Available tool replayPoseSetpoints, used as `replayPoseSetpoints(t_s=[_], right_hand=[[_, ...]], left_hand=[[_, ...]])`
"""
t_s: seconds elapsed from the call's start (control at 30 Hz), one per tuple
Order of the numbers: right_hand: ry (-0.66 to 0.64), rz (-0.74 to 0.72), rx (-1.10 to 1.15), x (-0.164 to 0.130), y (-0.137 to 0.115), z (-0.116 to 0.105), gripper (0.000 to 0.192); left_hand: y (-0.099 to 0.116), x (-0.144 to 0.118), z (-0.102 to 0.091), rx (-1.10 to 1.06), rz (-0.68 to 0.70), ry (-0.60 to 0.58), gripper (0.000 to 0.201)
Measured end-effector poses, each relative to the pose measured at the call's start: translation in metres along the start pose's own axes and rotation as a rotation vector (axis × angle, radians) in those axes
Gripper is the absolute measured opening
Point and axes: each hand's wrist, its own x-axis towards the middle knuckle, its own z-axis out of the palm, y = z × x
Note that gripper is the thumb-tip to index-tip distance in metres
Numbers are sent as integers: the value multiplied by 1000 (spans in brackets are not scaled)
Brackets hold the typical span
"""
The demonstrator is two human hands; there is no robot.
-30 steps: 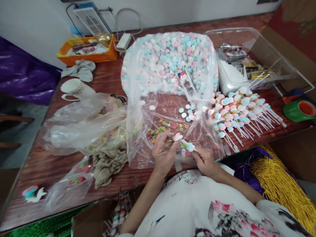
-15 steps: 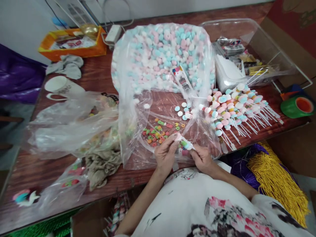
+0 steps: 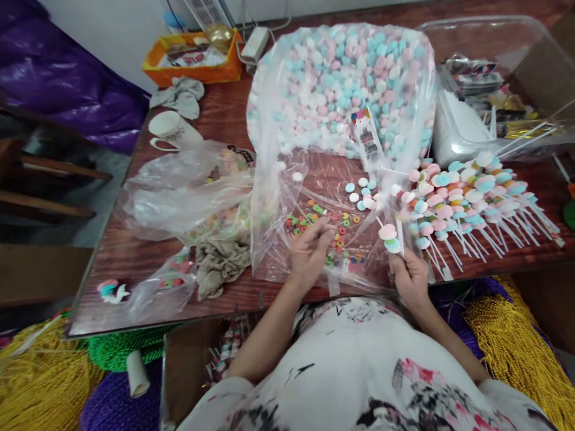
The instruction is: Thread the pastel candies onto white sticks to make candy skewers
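Note:
My right hand (image 3: 411,276) is closed round the lower end of a white stick threaded with marshmallow-like discs (image 3: 389,237) in pink, white and pale blue. It is held up just left of a pile of similar finished sticks (image 3: 476,200). My left hand (image 3: 309,254) is over the clear plastic sheet, its fingers stretched toward small coloured rings (image 3: 318,209) in red, green, orange and yellow; no held thing shows in it. Behind the rings lie a few loose pink, white and blue discs (image 3: 354,197). A large clear bag of such discs (image 3: 341,90) stands at the back.
A clear plastic tub (image 3: 449,149) with packets stands at right. On the left are a knotted bag of rings (image 3: 179,197), a crumpled cloth (image 3: 220,263), a white mug (image 3: 175,131) and an orange box (image 3: 193,72). Yellow tassels (image 3: 512,335) hang by the table's front edge.
My hands were together on the stick; now they are apart. The right hand has carried it rightward, while the left has let go and reached to the rings. The camera view has shifted left.

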Motion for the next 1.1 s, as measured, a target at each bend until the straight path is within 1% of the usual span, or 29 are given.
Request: replayPoseSetpoints(t_s=[0.03, 0.1, 0.13, 0.17, 0.2, 0.23, 0.3, 0.4, 0.47, 0.53, 0.57, 0.63, 0.7, 0.77, 0.83, 0.87, 0.9, 0.97, 1.03, 1.1], right_hand=[[-5, -1, -20, 1, 2, -1, 29], [-24, -37, -66, 1, 5, -1, 29], [-26, -58, -83, 1, 5, -1, 29], [-25, -74, -93, 1, 5, 0, 29], [-21, -83, -99, 0, 5, 0, 29], [-16, -83, -101, 0, 5, 1, 29], [-4, -84, -114, 0, 4, 1, 29], [-10, -131, -146, 0, 3, 0, 29], [-30, -191, -162, -1, 4, 1, 27], [-49, -249, -182, -1, 5, 3, 25], [-57, -271, -191, -1, 5, 3, 25], [-73, -297, -191, -2, 4, 4, 26], [-91, -300, -164, -3, 1, 5, 27], [-110, -296, -130, -3, -5, 5, 27], [-131, -290, -113, -2, -12, 5, 25], [-144, -285, -112, -2, -15, 6, 24], [-155, -275, -113, -1, -18, 6, 23], [-172, -245, -116, 0, -22, 6, 24], [-182, -224, -131, 0, -22, 7, 25], [-200, -224, -168, 0, -20, 7, 24]], left_hand=[[-2, 9, -6, 110, 30, -48, 26], [-5, 23, -14, 410, 118, -266, 20], [-5, 28, -16, 561, 159, -376, 18], [-4, 30, -15, 693, 189, -460, 18], [-3, 31, -14, 800, 209, -512, 19], [-2, 31, -12, 878, 225, -535, 21], [0, 27, -7, 951, 265, -553, 27], [-2, 22, -3, 954, 354, -597, 34], [-7, 22, -1, 926, 382, -628, 33], [-11, 24, -1, 845, 363, -599, 27], [-12, 26, -2, 767, 339, -551, 24], [-10, 27, -3, 528, 247, -413, 17], [-3, 26, -3, 209, 71, -272, 10], [6, 23, -2, -108, -164, -171, 14], [16, 18, 0, -346, -351, -118, 21], [19, 15, 1, -425, -399, -110, 22], [21, 12, 3, -479, -416, -105, 22], [22, 6, 6, -503, -378, -90, 20], [20, 1, 7, -423, -267, -43, 17], [17, -3, 7, -247, -89, 14, 12]])
